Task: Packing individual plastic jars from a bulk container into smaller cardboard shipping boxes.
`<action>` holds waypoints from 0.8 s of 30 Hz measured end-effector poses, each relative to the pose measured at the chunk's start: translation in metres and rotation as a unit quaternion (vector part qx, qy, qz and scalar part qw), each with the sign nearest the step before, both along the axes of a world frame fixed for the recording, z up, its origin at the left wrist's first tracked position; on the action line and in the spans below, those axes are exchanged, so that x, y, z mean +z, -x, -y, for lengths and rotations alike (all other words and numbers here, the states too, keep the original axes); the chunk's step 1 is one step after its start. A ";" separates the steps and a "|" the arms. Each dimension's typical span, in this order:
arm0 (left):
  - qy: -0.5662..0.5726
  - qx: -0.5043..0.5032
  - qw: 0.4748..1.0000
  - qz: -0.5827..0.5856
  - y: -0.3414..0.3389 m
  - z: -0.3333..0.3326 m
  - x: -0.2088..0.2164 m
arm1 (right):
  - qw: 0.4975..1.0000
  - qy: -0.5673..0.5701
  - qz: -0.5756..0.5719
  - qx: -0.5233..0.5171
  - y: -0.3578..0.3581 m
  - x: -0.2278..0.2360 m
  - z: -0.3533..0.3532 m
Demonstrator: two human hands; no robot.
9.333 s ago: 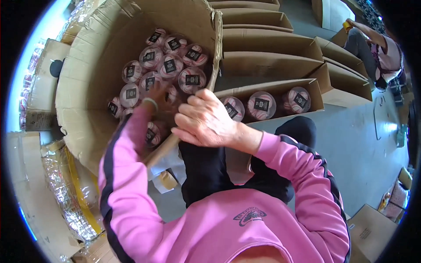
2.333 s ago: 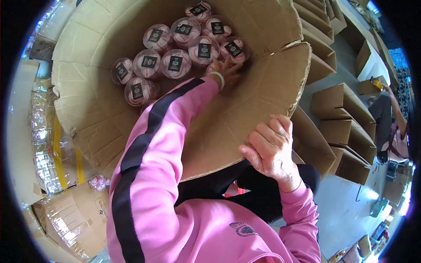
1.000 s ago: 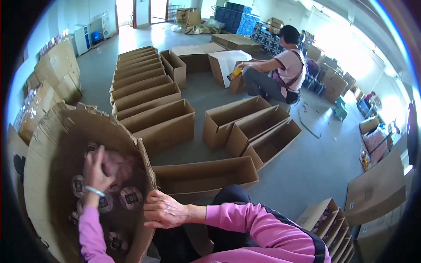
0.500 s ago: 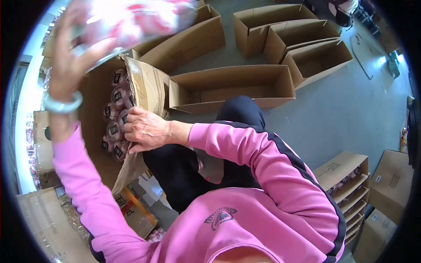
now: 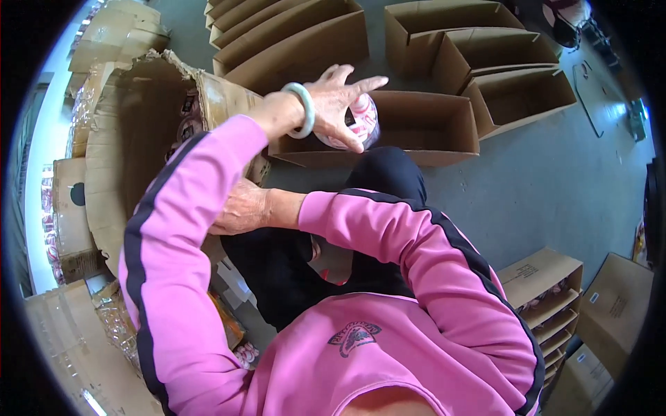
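Note:
My left hand (image 5: 344, 104), wearing a pale bangle, reaches over a long open cardboard box (image 5: 430, 154). Its fingers are spread around a clear round container of red-and-white pieces (image 5: 362, 119), which sits inside that box; the hand covers part of it. On the left, a big torn carton (image 5: 104, 166) lies with its mouth open toward me, and dark-labelled clear containers (image 5: 189, 128) show inside. My right hand (image 5: 243, 206) is closed at the edge of this carton's flap. My left sleeve hides most of its fingers.
More open boxes stand at the far right (image 5: 513, 100) and far middle (image 5: 298, 52). A divided carton (image 5: 544, 277) is near my right elbow, beside closed boxes (image 5: 614, 295). A taped carton (image 5: 69, 333) lies at lower left. My dark-clad knee (image 5: 388, 173) is against the middle box.
My left hand has swung right and down from the upper left with the clear container, which is now in the middle box. The fingers have spread. My right hand stays almost in place.

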State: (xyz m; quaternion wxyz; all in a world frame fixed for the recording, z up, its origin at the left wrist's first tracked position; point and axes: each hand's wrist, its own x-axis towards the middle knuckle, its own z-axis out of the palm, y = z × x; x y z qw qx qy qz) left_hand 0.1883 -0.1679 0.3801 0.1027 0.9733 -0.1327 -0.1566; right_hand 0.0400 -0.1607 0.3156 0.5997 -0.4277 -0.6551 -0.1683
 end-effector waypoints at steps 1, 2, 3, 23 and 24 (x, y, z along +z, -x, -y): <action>0.026 -0.016 0.999 0.031 0.003 -0.007 0.011 | 1.000 0.001 -0.001 0.007 -0.004 0.001 0.002; 0.084 0.000 0.996 0.042 0.011 -0.021 0.033 | 0.994 0.083 0.066 0.032 -0.010 0.019 0.013; 0.116 -0.006 0.988 0.103 0.020 -0.036 0.055 | 0.976 0.164 0.135 0.053 -0.017 0.030 0.024; -0.297 0.089 0.946 0.099 0.207 -0.166 -0.231 | 0.955 0.244 0.164 0.040 -0.058 0.056 0.149; -0.264 0.102 0.955 -0.086 0.174 -0.137 -0.179 | 0.955 0.245 0.165 0.025 -0.062 0.056 0.148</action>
